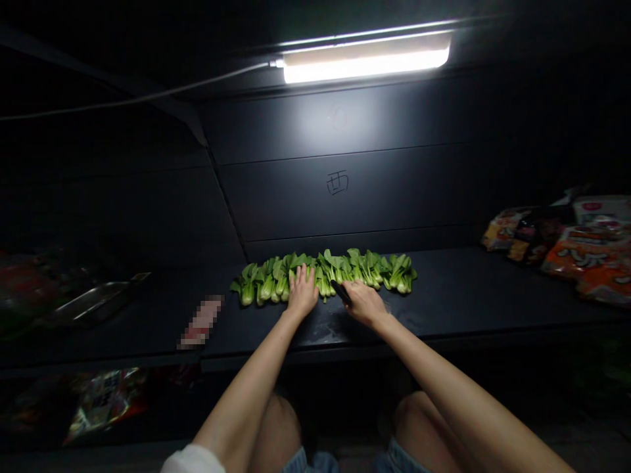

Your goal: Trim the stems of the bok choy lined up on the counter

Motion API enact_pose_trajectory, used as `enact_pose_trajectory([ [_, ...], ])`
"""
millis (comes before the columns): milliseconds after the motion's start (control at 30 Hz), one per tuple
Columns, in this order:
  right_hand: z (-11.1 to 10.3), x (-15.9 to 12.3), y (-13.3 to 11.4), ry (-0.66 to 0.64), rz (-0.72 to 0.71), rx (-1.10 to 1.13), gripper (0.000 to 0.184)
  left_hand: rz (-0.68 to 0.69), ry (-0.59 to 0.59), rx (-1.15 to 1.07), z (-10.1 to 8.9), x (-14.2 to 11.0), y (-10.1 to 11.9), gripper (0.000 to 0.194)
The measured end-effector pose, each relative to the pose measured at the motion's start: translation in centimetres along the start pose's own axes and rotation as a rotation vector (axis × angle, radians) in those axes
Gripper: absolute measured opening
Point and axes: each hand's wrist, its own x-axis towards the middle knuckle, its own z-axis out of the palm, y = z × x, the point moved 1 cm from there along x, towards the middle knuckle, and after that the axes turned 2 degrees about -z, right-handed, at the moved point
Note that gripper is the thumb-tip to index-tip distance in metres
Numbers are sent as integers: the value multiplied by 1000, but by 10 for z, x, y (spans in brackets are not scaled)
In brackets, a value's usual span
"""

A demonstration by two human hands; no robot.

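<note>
A row of bok choy (pixel 273 279) lies side by side along the dark shelf (pixel 453 295), leaves toward the back wall and pale stem ends toward me. My left hand (pixel 302 292) rests on the middle of the row, fingers stretched out over the leaves and stems. Just to its right, my right hand (pixel 363 302) is closed around a narrow black object (pixel 341 292), whose tip points up and left at the stem ends. Its exact kind is not clear, since my fingers cover part of it. A few heads stand slightly apart at the row's right end.
Snack bags (pixel 586 253) are piled at the right. On the left lie a metal tray (pixel 93 302) and a blurred-out flat item (pixel 202 322). Another bag (pixel 106 401) is on a lower level. A lit lamp (pixel 367 62) with a cable (pixel 162 95) hangs above.
</note>
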Motion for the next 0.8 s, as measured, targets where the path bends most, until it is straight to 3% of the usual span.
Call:
enact_pose_trajectory([
  [300,-6,-8,10,-42,40,-34,28,61,-29,51,22,-12,4,54],
  [800,-3,-17,27,-31,68,-43,25,137,17,84,16,-15,22,51],
])
